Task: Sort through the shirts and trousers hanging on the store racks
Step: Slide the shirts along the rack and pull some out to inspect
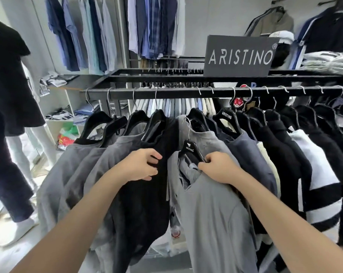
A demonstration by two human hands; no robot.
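The left hand (141, 167) has its fingers curled into a black shirt (143, 203), bunching the cloth under them. The right hand (218, 168) pinches the arm of a black hanger (189, 147). A grey shirt (212, 209) hangs from it below the fingers, touching the black one. The hanger's hook sits clear of the rail (166, 94) above the fingertips.

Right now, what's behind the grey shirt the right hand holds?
Behind the held grey shirt, another grey shirt hangs on the rail, a navy shirt beside it. Their lower halves are covered.
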